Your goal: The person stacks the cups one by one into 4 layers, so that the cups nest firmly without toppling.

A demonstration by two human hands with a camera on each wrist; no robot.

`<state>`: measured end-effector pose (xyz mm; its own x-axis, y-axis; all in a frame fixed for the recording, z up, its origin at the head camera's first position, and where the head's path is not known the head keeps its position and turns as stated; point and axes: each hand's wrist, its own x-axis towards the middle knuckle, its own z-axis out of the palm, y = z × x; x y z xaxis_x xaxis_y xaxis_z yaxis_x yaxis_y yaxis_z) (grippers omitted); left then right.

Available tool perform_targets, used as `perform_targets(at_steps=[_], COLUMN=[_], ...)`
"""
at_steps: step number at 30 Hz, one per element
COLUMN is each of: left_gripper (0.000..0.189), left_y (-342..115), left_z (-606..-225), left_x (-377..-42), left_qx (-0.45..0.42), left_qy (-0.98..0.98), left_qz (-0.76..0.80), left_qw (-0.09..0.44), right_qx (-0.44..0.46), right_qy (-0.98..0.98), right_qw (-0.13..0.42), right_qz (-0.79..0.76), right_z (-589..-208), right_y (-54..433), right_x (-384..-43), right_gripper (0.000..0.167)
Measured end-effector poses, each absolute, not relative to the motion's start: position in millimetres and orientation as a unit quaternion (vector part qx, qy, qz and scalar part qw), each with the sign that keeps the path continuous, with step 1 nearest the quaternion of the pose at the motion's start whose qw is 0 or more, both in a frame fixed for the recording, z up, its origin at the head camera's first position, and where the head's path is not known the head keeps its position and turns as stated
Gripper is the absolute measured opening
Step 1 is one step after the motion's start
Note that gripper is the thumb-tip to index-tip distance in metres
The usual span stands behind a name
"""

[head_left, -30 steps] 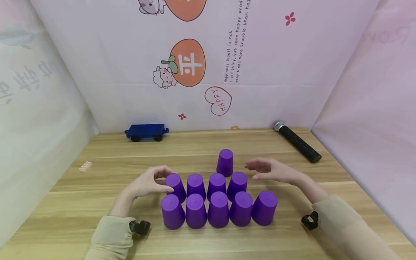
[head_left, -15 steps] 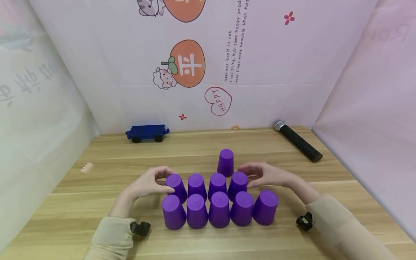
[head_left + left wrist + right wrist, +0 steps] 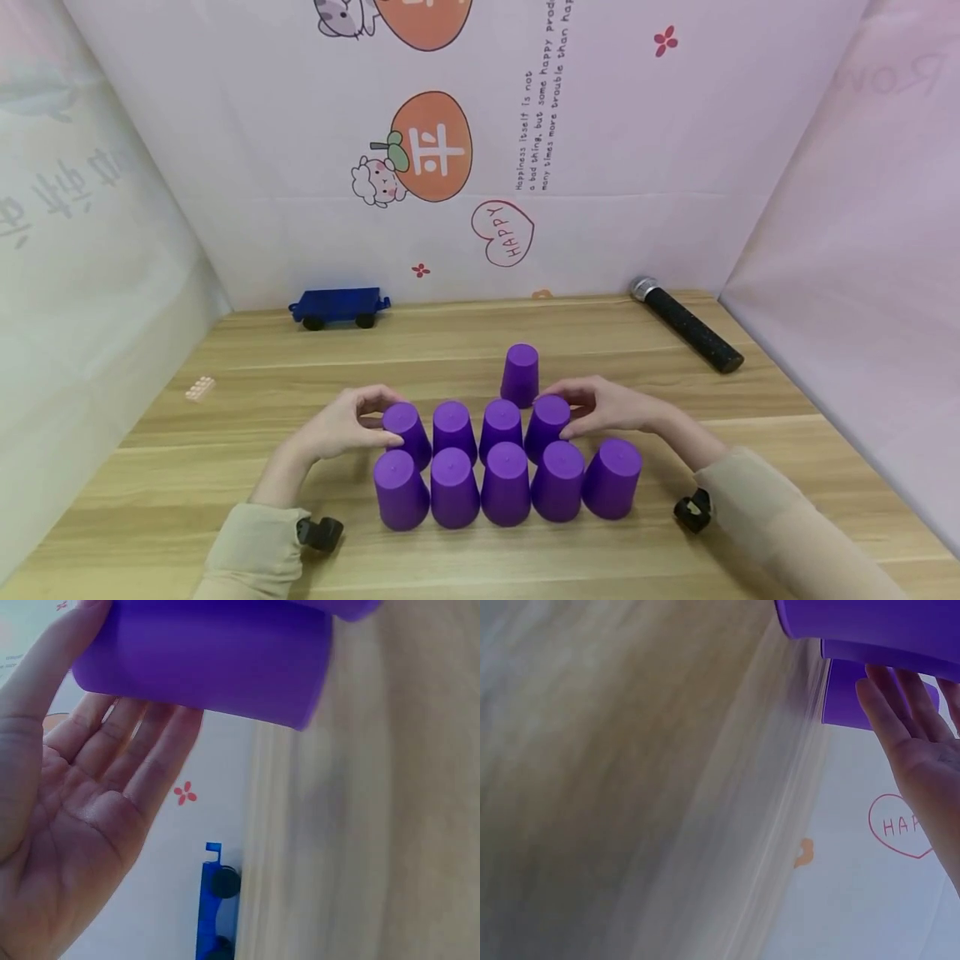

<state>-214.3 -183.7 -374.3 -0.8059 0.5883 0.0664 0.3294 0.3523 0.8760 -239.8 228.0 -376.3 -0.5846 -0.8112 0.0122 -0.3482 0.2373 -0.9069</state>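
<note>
Several upside-down purple cups stand in two rows in the head view, with a front row [image 3: 506, 487] and a second row [image 3: 452, 429] just beyond it. My left hand [image 3: 351, 423] holds the second row's left end cup [image 3: 405, 429], thumb on the near side and fingers reaching behind. In the left wrist view that cup [image 3: 202, 656] lies between thumb and fingers. My right hand [image 3: 607, 407] holds the right end cup [image 3: 548, 425] between thumb and fingers. Its fingers [image 3: 915, 705] reach up to a cup in the right wrist view. A single cup [image 3: 520, 375] stands behind the rows.
A blue toy wagon [image 3: 339, 307] stands at the back left of the wooden table [image 3: 225, 433]. A black microphone [image 3: 690, 325] lies at the back right. A small pale toy brick [image 3: 200, 388] is at the left. Printed white sheets [image 3: 600, 208] enclose the table.
My right hand has moved left from beside the rows to the second row's right end cup and taken hold of it. My left hand has stayed at its cup.
</note>
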Motion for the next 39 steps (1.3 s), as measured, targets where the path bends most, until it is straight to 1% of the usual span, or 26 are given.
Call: perform_targets(at_steps=[5,13,20,24,28,32,39], left_gripper=[0.045,0.044,0.044,0.047,0.049,0.049,0.047], left_y=[-183.5,-185.0,-186.8,-185.8,-183.8,-175.5,-138.3], left_z=[-375.0,-375.7,-370.6,-362.9,-355.2,-352.8,-355.7], left_x=[-214.2,-218.8,-235.5,-247.8,-264.8,-280.7,-294.4], left_qx=[0.274,0.26,0.251,0.245,0.235,0.216,0.256], left_qy=[0.812,0.816,0.829,0.847,0.854,0.856,0.843], left_qz=[0.501,0.506,0.492,0.466,0.462,0.468,0.472], left_qw=[0.119,0.102,0.083,0.071,0.044,0.02,0.028], right_qx=[-0.392,-0.385,-0.387,-0.386,-0.385,-0.386,-0.396], right_qy=[0.748,0.751,0.755,0.754,0.757,0.756,0.754], right_qw=[0.237,0.239,0.233,0.236,0.233,0.233,0.228], right_qz=[-0.48,-0.481,-0.476,-0.476,-0.474,-0.475,-0.471], right_z=[-375.7,-375.1,-375.9,-375.4,-374.2,-374.0,-375.7], right_y=[225.3,224.4,225.6,226.4,225.7,225.1,225.1], right_x=[-240.5,-239.2,-239.6,-239.0,-239.3,-239.2,-239.9], right_gripper=[0.049,0.05,0.049,0.049,0.049,0.049,0.047])
